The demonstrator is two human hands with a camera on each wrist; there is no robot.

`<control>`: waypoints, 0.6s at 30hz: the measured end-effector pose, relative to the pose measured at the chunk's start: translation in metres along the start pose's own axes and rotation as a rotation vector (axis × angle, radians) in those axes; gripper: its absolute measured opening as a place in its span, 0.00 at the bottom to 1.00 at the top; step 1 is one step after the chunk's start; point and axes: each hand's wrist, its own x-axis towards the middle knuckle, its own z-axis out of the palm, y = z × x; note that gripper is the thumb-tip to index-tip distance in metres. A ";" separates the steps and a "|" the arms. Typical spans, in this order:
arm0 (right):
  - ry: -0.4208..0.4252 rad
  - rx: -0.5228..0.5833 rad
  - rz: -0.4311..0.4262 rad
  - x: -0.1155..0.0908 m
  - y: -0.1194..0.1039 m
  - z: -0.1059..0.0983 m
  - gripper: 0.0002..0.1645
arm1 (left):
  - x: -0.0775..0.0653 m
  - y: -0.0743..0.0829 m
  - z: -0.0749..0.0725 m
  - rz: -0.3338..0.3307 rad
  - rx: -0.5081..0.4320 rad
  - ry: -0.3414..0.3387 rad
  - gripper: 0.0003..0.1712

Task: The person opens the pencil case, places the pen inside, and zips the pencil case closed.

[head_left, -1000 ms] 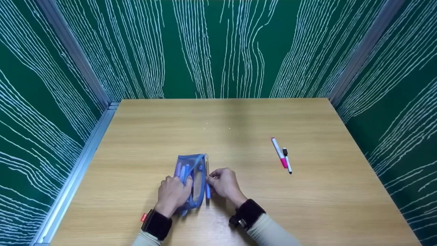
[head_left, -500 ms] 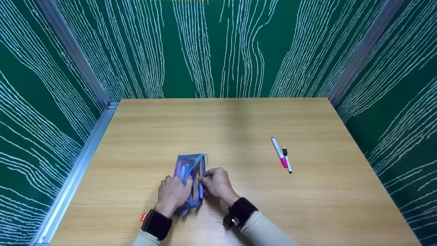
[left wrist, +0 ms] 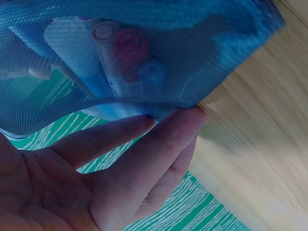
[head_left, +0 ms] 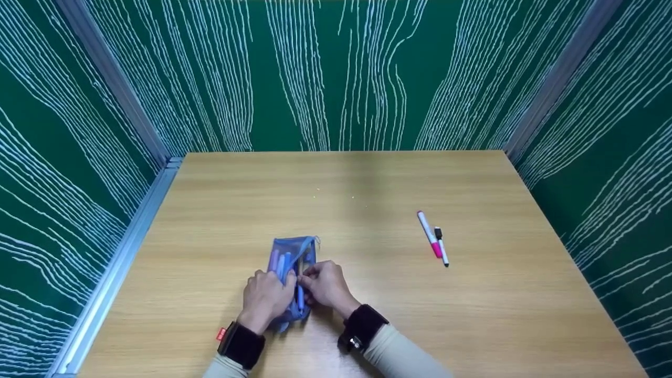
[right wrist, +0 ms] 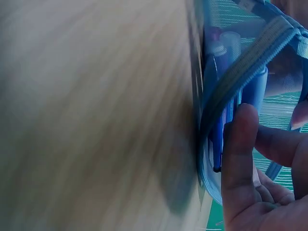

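Observation:
A blue mesh pencil case point(head_left: 290, 243) lies on the table with its zip side open, and several pens and markers show through the mesh point(left wrist: 183, 53). My left hand point(head_left: 266, 295) grips the case from the left, thumb along the opening. At the opening my right hand point(head_left: 329, 286) pinches a blue marker point(head_left: 300, 298), which lies within the zip edge. Seen from the right wrist, the right fingers point(right wrist: 240, 144) reach inside the zip band point(right wrist: 245, 62), close to a dark blue pen point(right wrist: 217, 149) in the case.
A white marker with a pink cap point(head_left: 429, 234) and a thinner white marker with a black cap point(head_left: 442, 247) lie side by side at the right of the wooden table point(head_left: 367, 341). Green walls with white lines point(head_left: 336, 79) stand around the back and sides.
My right hand has moved left with the blue marker, from beside the pencil case into its opening. The left hand and case have stayed put.

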 end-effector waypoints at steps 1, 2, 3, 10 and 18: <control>0.001 0.002 -0.005 0.000 0.000 0.001 0.05 | 0.000 0.000 0.000 0.000 0.002 0.001 0.31; 0.002 0.007 -0.009 0.000 -0.001 0.002 0.05 | 0.000 0.001 0.001 0.000 0.002 0.003 0.31; 0.000 0.010 -0.011 0.001 -0.001 0.003 0.05 | 0.000 0.001 0.001 0.001 0.001 0.005 0.31; -0.025 0.024 -0.043 0.001 0.000 0.009 0.03 | 0.000 0.000 0.002 0.005 -0.005 0.003 0.30; -0.005 0.009 -0.125 0.003 0.006 0.006 0.04 | 0.000 -0.001 0.003 0.031 0.015 0.060 0.30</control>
